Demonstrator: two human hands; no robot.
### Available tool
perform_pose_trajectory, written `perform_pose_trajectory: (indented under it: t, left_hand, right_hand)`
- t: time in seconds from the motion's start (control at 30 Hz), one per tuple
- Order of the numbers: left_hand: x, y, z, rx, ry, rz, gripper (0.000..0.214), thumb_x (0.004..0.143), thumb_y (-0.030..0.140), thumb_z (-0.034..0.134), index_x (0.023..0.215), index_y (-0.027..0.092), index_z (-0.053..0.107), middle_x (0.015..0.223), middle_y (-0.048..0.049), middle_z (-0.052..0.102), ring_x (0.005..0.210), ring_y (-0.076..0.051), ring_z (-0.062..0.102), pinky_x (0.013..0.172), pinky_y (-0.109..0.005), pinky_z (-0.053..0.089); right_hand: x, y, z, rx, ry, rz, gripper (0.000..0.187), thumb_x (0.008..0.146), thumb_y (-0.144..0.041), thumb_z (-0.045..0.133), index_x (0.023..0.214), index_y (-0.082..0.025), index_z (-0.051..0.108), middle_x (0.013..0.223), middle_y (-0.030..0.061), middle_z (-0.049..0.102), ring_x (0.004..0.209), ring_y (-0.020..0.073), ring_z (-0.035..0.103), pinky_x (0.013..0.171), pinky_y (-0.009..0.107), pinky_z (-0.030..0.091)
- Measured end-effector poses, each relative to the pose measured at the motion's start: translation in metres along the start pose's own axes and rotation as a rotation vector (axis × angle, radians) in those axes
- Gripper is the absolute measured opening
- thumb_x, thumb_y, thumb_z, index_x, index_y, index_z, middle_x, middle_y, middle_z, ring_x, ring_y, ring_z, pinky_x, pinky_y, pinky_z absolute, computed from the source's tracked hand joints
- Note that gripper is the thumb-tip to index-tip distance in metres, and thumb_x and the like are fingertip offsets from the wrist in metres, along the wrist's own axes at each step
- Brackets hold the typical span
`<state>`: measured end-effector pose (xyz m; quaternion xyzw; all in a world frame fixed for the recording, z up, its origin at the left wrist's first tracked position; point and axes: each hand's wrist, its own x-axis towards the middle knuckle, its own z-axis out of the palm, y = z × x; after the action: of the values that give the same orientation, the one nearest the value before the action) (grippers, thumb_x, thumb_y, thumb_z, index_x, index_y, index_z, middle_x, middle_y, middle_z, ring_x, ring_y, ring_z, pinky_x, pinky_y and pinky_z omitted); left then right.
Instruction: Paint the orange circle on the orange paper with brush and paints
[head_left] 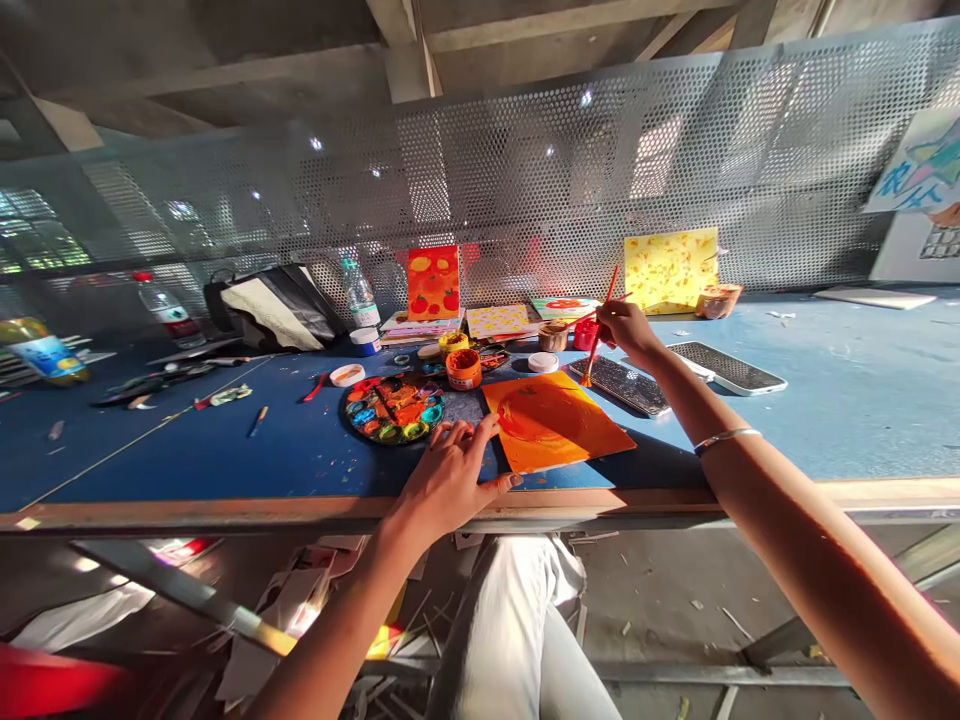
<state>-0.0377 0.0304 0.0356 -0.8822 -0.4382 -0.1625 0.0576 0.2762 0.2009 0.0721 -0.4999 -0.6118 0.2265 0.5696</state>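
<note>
An orange-painted square panel point(566, 432) lies near the table's front edge, with a redder swirl on its left part. My left hand point(450, 475) rests at its left edge, fingers spread, the thumb by the near corner. My right hand point(624, 328) grips a red-handled paintbrush point(593, 355), bristles down by the panel's far edge; whether they touch it I cannot tell. Left of the panel sits a round paint palette point(394, 410) with many colours. Behind stand an open orange paint jar point(463, 370) and a yellow one point(454, 343). A white lid point(543, 362) lies close by.
Two phones point(626, 386) point(731, 368) lie right of the panel, under and beside my right forearm. Painted panels point(433, 283) point(670, 270) lean on the perforated metal screen point(510, 180). Bottles point(360, 293) point(169, 310) and a black-and-white bag point(277, 308) stand at the back left.
</note>
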Motion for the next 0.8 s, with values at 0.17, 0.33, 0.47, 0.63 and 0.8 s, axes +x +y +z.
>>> perform_pose_trajectory:
  t: [0.17, 0.33, 0.47, 0.63, 0.8]
  left_hand:
    - [0.001, -0.003, 0.005, -0.035, 0.049, -0.054, 0.075, 0.086, 0.056, 0.060, 0.142, 0.018, 0.026, 0.128, -0.0104, 0.063, 0.119, -0.033, 0.052, 0.101, -0.050, 0.037]
    - [0.002, -0.003, 0.005, -0.077, 0.058, -0.079, 0.070, 0.087, 0.049, 0.061, 0.140, 0.020, 0.026, 0.127, -0.0091, 0.065, 0.123, -0.033, 0.050, 0.102, -0.051, 0.037]
    - [0.003, -0.003, 0.005, -0.080, 0.065, -0.083, 0.069, 0.087, 0.046, 0.061, 0.141, 0.020, 0.026, 0.126, -0.0091, 0.066, 0.123, -0.032, 0.050, 0.102, -0.050, 0.037]
    - [0.004, -0.003, 0.004, -0.057, 0.056, -0.074, 0.066, 0.087, 0.043, 0.061, 0.140, 0.019, 0.029, 0.123, -0.0100, 0.066, 0.119, -0.032, 0.052, 0.101, -0.049, 0.038]
    - [0.003, -0.002, 0.002, -0.042, 0.042, -0.072, 0.061, 0.088, 0.043, 0.060, 0.137, 0.019, 0.032, 0.124, -0.0093, 0.066, 0.117, -0.032, 0.052, 0.100, -0.050, 0.038]
  right_hand:
    - [-0.002, 0.001, 0.004, 0.064, -0.059, 0.008, 0.034, 0.086, -0.037, 0.057, 0.060, -0.022, 0.040, 0.040, -0.0043, 0.044, 0.034, 0.0074, 0.038, 0.035, 0.021, 0.029]
    - [-0.001, 0.001, 0.008, 0.080, -0.069, -0.007, 0.035, 0.089, -0.040, 0.056, 0.063, -0.023, 0.038, 0.046, -0.0046, 0.046, 0.038, 0.0071, 0.038, 0.038, 0.020, 0.030]
    - [-0.002, -0.001, 0.011, 0.056, -0.081, -0.017, 0.034, 0.093, -0.036, 0.050, 0.063, -0.023, 0.038, 0.048, -0.0057, 0.041, 0.041, 0.0077, 0.036, 0.040, 0.021, 0.030]
    - [-0.006, -0.005, 0.019, -0.002, -0.111, -0.028, 0.033, 0.092, -0.033, 0.051, 0.062, -0.023, 0.038, 0.050, -0.0065, 0.038, 0.044, 0.0078, 0.035, 0.045, 0.022, 0.032]
    - [-0.007, -0.003, 0.027, -0.067, -0.060, -0.071, 0.032, 0.089, -0.033, 0.053, 0.062, -0.023, 0.041, 0.050, -0.0042, 0.045, 0.048, 0.0099, 0.040, 0.049, 0.024, 0.032]
